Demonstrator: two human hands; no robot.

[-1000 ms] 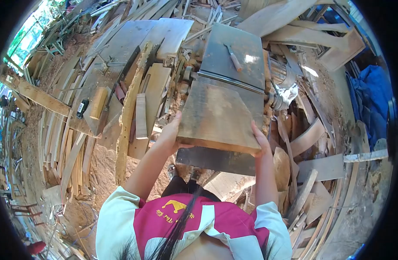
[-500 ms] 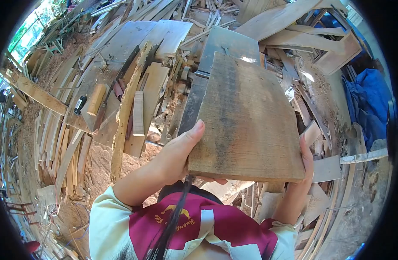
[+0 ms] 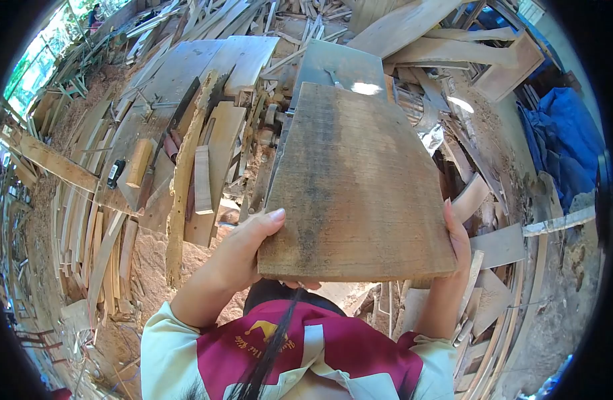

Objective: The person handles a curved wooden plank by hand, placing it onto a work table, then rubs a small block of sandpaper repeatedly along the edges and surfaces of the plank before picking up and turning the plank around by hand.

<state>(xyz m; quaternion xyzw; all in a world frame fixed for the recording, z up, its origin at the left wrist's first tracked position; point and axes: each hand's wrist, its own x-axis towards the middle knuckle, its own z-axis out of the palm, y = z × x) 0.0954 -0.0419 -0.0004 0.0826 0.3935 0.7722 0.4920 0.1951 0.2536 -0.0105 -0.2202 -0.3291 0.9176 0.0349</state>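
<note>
A wide brown wooden board (image 3: 366,193) with a dark stain down its left part fills the middle of the head view. My left hand (image 3: 250,240) grips its near left corner, thumb on top and fingertips showing below the near edge. On the right side my right hand (image 3: 458,237) clasps the board's edge; most of its fingers are hidden underneath. Just beyond the board lies a grey metal machine table (image 3: 340,63), partly covered by it.
To the left a workbench (image 3: 180,67) carries a wooden block (image 3: 141,162), a black tape measure (image 3: 116,173) and a rough-edged plank (image 3: 186,180). Scrap wood (image 3: 86,247) lies all around. A blue tarp (image 3: 566,133) hangs at right.
The board and both my hands have shifted a little to the left in view. The board now lies over more of the dark machine surface on its left. My grip stays the same.
</note>
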